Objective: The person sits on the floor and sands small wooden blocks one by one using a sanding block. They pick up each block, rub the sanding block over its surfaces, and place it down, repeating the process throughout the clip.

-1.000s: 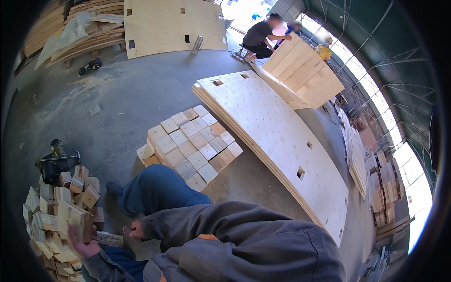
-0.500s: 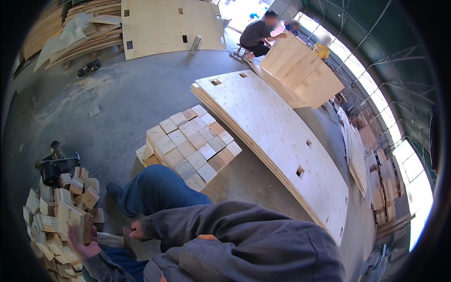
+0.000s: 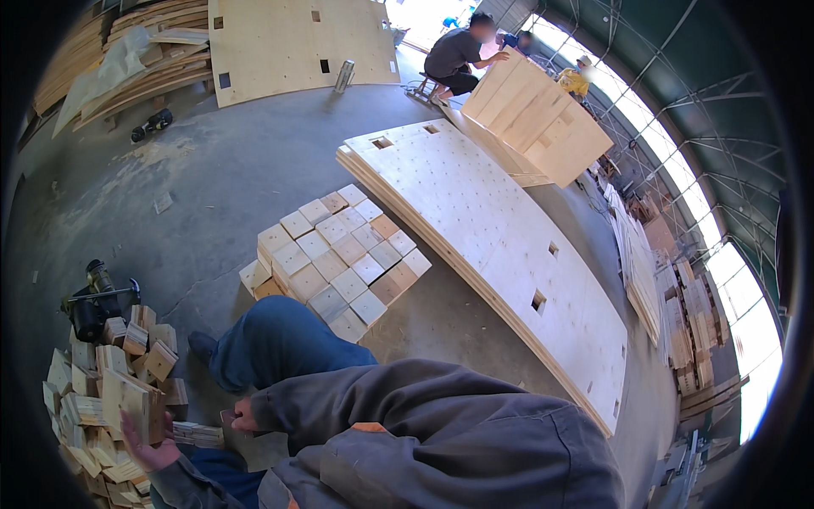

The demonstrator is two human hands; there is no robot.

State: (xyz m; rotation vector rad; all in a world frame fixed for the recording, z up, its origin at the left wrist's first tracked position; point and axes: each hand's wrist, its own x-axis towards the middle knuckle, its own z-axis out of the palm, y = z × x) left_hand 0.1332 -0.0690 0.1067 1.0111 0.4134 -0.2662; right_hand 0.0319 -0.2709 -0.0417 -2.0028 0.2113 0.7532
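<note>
My left hand (image 3: 151, 451) is curled around a pale wooden block (image 3: 127, 400), fingers beneath and along its near side, holding it tilted at the near left, above the loose heap of blocks (image 3: 83, 414). My right hand (image 3: 246, 416), just to the right of it, is closed to a narrow grip; a small dark thing (image 3: 227, 417) shows at its fingertips, too small for me to tell what it is. Between my hands, low down, lie some layered wood pieces (image 3: 197, 434).

My bent knee (image 3: 284, 339) in blue trousers rises beyond my right sleeve. At the far edge of the heap sits a dark power tool (image 3: 100, 301). Past my knee, a neat stack of squared blocks (image 3: 339, 254) stands on the grey floor (image 3: 212, 187), and just to its right lies a pile of large panels (image 3: 500, 254) with square holes.

Farther off, a person in a dark shirt (image 3: 454, 55) sits low with a hand on a big board assembly (image 3: 538, 110); another in yellow (image 3: 574, 82) is behind it. At the far left are a holed panel (image 3: 284, 42), a metallic cylinder (image 3: 344, 76), another dark tool (image 3: 153, 125) and stacked planks (image 3: 161, 75). More boards (image 3: 694, 331) line the right.
</note>
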